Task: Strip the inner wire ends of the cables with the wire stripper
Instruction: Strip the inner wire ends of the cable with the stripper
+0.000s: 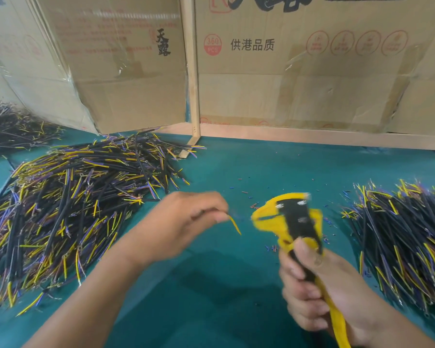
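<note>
Left hand point(186, 222) pinches a yellow wire point(234, 224); right hand point(319, 285), at 4 o'clock, grasps the wire stripper point(296, 222) handles.

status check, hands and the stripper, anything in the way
Left hand pinches a cable, yellow wire end free. Right hand grips wire stripper, head beside the wire end. Nothing between them.

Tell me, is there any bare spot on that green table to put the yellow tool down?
Yes: the green mat lies bare near the camera, between the left hand and the right hand gripping the wire stripper. Another strip runs along the wooden rail, dotted with insulation scraps. The left cable pile and right cable pile crowd both sides.
</note>
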Demonstrator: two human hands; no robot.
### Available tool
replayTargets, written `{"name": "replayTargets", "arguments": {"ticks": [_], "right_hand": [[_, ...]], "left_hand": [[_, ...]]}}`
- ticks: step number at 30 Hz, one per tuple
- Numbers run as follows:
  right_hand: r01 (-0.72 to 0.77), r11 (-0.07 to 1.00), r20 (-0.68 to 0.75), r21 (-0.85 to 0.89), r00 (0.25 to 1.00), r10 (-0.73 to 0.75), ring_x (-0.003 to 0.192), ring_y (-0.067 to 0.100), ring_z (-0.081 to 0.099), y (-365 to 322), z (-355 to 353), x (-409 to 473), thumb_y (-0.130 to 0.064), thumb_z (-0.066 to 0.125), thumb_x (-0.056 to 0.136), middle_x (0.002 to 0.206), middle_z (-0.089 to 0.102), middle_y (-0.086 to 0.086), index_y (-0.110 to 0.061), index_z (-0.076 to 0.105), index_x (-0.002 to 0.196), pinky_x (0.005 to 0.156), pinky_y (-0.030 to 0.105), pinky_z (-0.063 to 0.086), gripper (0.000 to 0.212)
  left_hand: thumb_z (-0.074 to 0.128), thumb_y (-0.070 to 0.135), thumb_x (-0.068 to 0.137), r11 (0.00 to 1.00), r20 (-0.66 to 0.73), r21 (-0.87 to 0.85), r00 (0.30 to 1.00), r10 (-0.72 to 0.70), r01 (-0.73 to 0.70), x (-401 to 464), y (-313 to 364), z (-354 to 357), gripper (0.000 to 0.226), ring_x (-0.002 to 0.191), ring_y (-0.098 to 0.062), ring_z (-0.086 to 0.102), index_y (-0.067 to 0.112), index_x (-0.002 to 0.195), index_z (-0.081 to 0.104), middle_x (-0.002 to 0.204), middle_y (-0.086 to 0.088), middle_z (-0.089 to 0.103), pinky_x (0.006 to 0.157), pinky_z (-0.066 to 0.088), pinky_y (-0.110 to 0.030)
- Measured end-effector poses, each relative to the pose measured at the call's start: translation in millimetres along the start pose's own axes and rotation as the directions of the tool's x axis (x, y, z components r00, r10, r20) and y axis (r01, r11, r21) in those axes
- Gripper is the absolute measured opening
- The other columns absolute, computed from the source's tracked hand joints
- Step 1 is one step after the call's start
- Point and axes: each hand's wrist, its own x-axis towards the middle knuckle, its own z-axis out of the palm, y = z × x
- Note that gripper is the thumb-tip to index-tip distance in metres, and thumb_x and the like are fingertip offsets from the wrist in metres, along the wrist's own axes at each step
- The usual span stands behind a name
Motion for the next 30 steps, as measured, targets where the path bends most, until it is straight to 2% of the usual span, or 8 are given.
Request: {"name": "replayTargets", "arguments": {"ticks": [2, 4, 8, 10, 13, 21, 25, 30], "right_hand": [[0.101, 0.989, -0.013, 0.105, 0.995, -0.100, 0.036, 0.008, 0.026, -14.1, -11.2, -2.9, -0.050, 0.084, 0.074, 0.051, 0.033, -0.004, -0.015, 0.050, 0.067, 0.032, 0.021, 0.032, 0.049], [0.179, 0.978, -0.095, 0.104, 0.981, -0.169, 0.037, 0.008, 0.027, -18.1, -17.8, -1.6, -0.050, 0.085, 0.073, 0.052, 0.031, -0.004, -0.014, 0.047, 0.067, 0.033, 0.023, 0.031, 0.052], [0.186, 0.977, -0.119, 0.108, 0.978, -0.173, 0.048, 0.019, 0.037, 0.7, -16.3, 13.9, -0.042, 0.086, 0.073, 0.061, 0.034, 0.005, -0.008, 0.054, 0.076, 0.050, 0.036, 0.043, 0.046], [0.182, 0.973, -0.102, 0.142, 0.980, -0.168, 0.055, 0.025, 0.041, 4.5, -17.1, 17.6, -0.037, 0.086, 0.073, 0.068, 0.038, 0.010, -0.004, 0.061, 0.087, 0.060, 0.043, 0.046, 0.044], [0.163, 0.971, -0.081, 0.174, 0.985, -0.151, 0.062, 0.027, 0.043, 2.1, -17.9, 18.4, -0.034, 0.083, 0.075, 0.073, 0.040, 0.012, -0.002, 0.061, 0.098, 0.066, 0.045, 0.046, 0.045], [0.128, 0.981, -0.110, 0.148, 0.988, -0.113, 0.064, 0.027, 0.043, 2.3, -16.8, 20.9, -0.032, 0.071, 0.080, 0.075, 0.041, 0.013, -0.002, 0.065, 0.098, 0.067, 0.044, 0.048, 0.036], [0.113, 0.984, -0.075, 0.138, 0.992, -0.104, 0.066, 0.029, 0.045, 4.6, -19.1, 21.8, -0.032, 0.067, 0.085, 0.077, 0.043, 0.013, -0.001, 0.063, 0.102, 0.070, 0.045, 0.048, 0.035], [0.101, 0.988, -0.063, 0.115, 0.994, -0.094, 0.067, 0.029, 0.045, 5.6, -21.5, 23.2, -0.032, 0.067, 0.086, 0.079, 0.043, 0.013, -0.001, 0.062, 0.104, 0.072, 0.046, 0.047, 0.036]], "left_hand": [[0.053, 0.038, 0.099, 0.992, -0.203, -0.031, 0.971, -0.125, 0.121, -7.3, -21.5, -21.8, 0.027, 0.065, -0.015, 0.047, 0.014, 0.088, 0.060, 0.072, 0.006, 0.054, 0.060, 0.039, -0.031], [0.053, 0.039, 0.097, 0.988, -0.291, -0.053, 0.944, -0.156, 0.147, -7.4, -24.5, -29.8, 0.028, 0.064, -0.020, 0.047, 0.014, 0.087, 0.061, 0.071, -0.002, 0.054, 0.059, 0.040, -0.036], [0.055, 0.034, 0.098, 0.999, -0.145, 0.043, 0.989, -0.024, 0.031, 4.3, 2.5, -2.1, 0.023, 0.063, -0.011, 0.047, 0.014, 0.089, 0.063, 0.070, 0.004, 0.054, 0.058, 0.038, -0.023], [0.055, 0.034, 0.099, 0.999, -0.159, 0.033, 0.987, -0.022, 0.028, 4.9, 3.8, -0.5, 0.022, 0.062, -0.013, 0.045, 0.015, 0.090, 0.062, 0.069, 0.003, 0.053, 0.057, 0.037, -0.023], [0.054, 0.033, 0.099, 1.000, -0.149, 0.029, 0.989, -0.001, 0.005, 4.0, 7.5, -1.2, 0.023, 0.061, -0.015, 0.043, 0.013, 0.090, 0.062, 0.067, 0.000, 0.052, 0.056, 0.037, -0.026], [0.050, 0.032, 0.102, 0.994, -0.128, 0.104, 0.991, 0.048, -0.035, 3.5, 17.4, 1.8, 0.023, 0.072, -0.014, 0.054, 0.016, 0.103, 0.067, 0.083, 0.009, 0.060, 0.065, 0.047, -0.031], [0.051, 0.028, 0.102, 0.982, -0.141, 0.171, 0.984, 0.107, -0.082, 4.6, 22.0, 2.2, 0.023, 0.072, -0.009, 0.052, 0.014, 0.105, 0.069, 0.086, 0.009, 0.062, 0.062, 0.048, -0.034], [0.053, 0.024, 0.101, 0.933, -0.124, 0.324, 0.971, 0.203, -0.154, 6.9, 26.0, 2.5, 0.023, 0.066, -0.014, 0.044, 0.012, 0.101, 0.072, 0.076, 0.011, 0.045, 0.057, 0.041, -0.027]]}}
